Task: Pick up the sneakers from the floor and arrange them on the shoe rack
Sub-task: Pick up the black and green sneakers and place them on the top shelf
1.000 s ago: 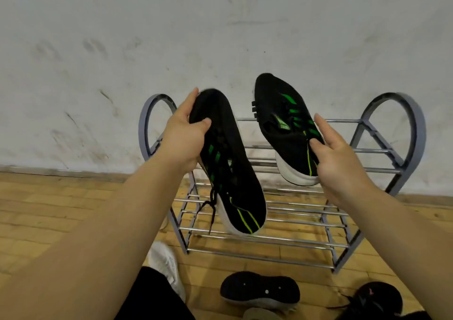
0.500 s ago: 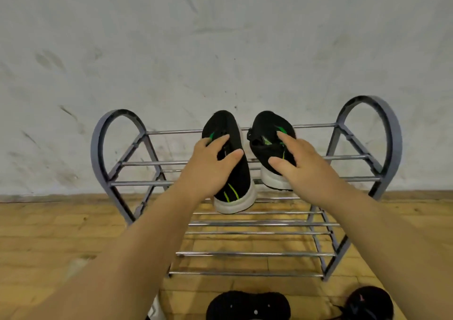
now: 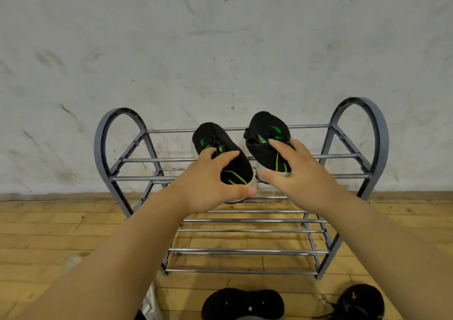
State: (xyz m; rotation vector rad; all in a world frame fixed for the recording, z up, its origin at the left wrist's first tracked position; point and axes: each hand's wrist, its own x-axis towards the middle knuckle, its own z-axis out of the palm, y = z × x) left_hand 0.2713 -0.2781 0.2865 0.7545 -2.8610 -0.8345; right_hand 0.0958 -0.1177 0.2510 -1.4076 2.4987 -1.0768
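Head view: my left hand [image 3: 208,184] pinches the left sneaker [image 3: 235,170], right hand [image 3: 301,172] the right sneaker [image 3: 267,128]; I'd seat both heels on the rack's [image 3: 383,138] front bar.

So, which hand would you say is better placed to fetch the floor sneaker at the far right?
Right, probably: the sneaker lies on the side of the right hand; the left hand would have to cross over.

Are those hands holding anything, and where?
Yes. The left hand holds the left black-and-green sneaker at its heel end, thumb on the white sole; the right hand holds the right sneaker likewise.
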